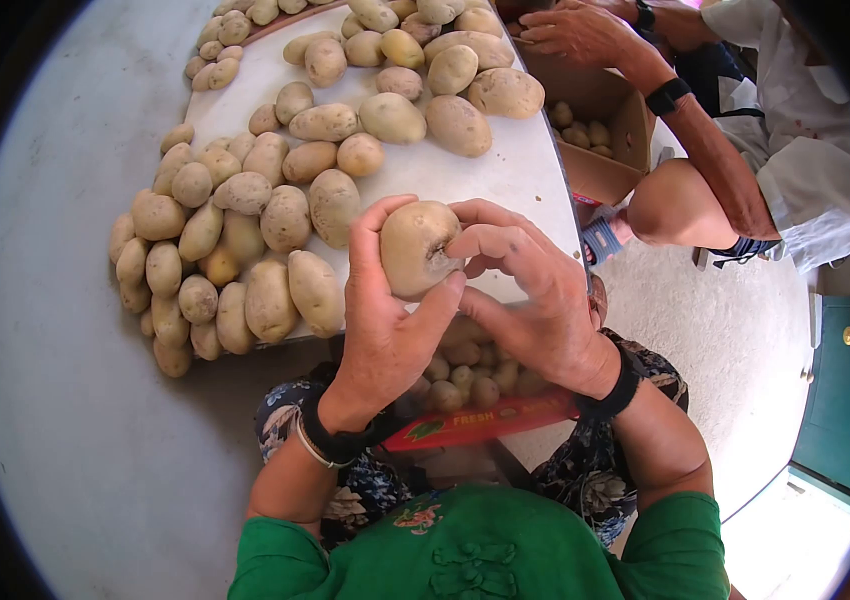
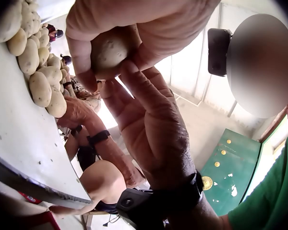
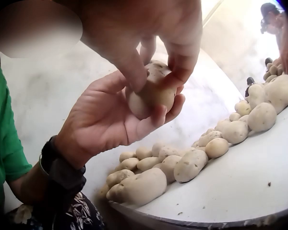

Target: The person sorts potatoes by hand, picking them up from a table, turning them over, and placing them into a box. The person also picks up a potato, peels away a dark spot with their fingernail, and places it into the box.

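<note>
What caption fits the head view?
Bare left hand grips a rounded tan potato while bare right hand touches its dark blemish beside a white table.

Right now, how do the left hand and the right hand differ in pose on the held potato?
The left hand cradles the potato with its palm turned up, while the right hand reaches over from the other side. The left hand's fingers wrap the potato's side; the right hand's fingertips work at its dark, pitted spot. The left wrist also has a pale bangle; none shows on the right. Both hands are bare and touch the potato.
</note>
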A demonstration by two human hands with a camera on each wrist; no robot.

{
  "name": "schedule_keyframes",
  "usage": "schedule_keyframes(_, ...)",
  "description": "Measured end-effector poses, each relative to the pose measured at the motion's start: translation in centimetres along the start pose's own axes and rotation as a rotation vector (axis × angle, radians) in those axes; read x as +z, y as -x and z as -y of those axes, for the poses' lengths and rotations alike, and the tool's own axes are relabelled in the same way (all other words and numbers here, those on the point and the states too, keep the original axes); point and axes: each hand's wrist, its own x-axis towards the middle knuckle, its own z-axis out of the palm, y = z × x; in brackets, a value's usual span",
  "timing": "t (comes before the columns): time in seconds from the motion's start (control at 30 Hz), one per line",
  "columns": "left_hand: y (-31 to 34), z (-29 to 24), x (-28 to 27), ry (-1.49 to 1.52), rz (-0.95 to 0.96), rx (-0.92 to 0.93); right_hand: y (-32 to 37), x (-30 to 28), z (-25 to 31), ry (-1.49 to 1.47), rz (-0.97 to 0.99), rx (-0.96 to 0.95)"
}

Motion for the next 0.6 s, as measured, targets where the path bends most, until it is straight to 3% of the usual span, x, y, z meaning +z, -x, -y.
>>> schedule_keyframes(0.6,0.2,1.2,-0.4,-0.116,0.090,-0.009,0.2,-0.6,-0.2,0.007,0.085,0.038)
